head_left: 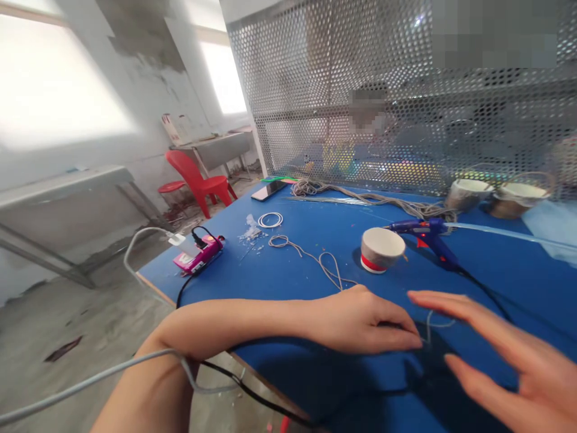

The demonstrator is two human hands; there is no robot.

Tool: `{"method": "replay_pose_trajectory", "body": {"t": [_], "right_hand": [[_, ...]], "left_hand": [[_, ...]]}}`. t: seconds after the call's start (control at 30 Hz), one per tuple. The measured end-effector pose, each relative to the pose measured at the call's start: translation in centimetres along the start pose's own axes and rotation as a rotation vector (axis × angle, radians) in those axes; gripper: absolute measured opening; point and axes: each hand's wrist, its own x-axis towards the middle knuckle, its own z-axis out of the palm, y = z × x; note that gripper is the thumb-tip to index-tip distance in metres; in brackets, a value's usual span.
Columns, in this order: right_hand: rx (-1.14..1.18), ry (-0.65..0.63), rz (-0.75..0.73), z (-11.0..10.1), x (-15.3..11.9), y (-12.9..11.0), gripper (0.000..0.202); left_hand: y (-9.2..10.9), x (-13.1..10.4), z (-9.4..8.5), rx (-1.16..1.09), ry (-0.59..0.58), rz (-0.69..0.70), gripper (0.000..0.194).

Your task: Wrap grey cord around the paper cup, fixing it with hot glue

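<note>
Resting on the blue table, the left hand is lying palm down with its fingers pressed together, pinching or covering the near end of a thin cord; whether the fingertips are actually gripping it cannot be told, since the hand is hiding that spot. The cord is running away from the hand in loose loops toward the far left of the table. The right hand is hovering open and flat just beside the left, fingers spread, grasping nothing. A short pale bit of cord is showing between the 2 hands.

Beyond the hands, a small cup with a red band is lying on its side, and a blue glue gun is sitting just beside it with its black cable trailing toward the right hand. A pink power strip is sitting near the table's left edge, and a phone is lying at the far corner. A red chair is standing on the floor beyond.
</note>
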Motion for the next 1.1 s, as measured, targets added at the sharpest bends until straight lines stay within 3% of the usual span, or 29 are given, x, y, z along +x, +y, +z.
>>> {"method": "replay_pose_trajectory", "body": {"t": [0.1,0.17,0.27,0.5,0.6,0.73,1.1], "right_hand": [[0.018,-0.231,0.044,2.6,-0.5,-1.7,0.045],[0.024,-0.274,0.097,3.3,-0.6,-2.2,0.042],[-0.054,-0.247,0.074,3.1,-0.8,-1.9,0.038],[-0.24,-0.011,-0.226,2.3,-2.1,0.0,0.025],[-0.259,0.043,-0.286,2.3,-2.1,-0.1,0.018],[-0.228,0.02,-0.23,2.1,-1.5,-1.0,0.009],[-0.162,-0.071,-0.064,1.5,-0.1,-1.4,0.016]], "left_hand": [[0.1,-0.2,0.4,0.086,-0.001,-0.011,0.02],[0.2,-0.3,0.5,0.115,0.01,-0.024,0.02],[0.3,-0.5,0.4,0.114,0.019,-0.054,0.019],[0.3,-0.4,0.2,0.011,0.033,-0.085,0.021],[0.1,-0.3,0.2,-0.048,0.027,-0.094,0.021],[-0.2,-0.2,-0.1,-0.13,0.036,-0.142,0.022],[0.1,0.2,-1.3,-0.214,0.066,-0.315,0.024]]}}
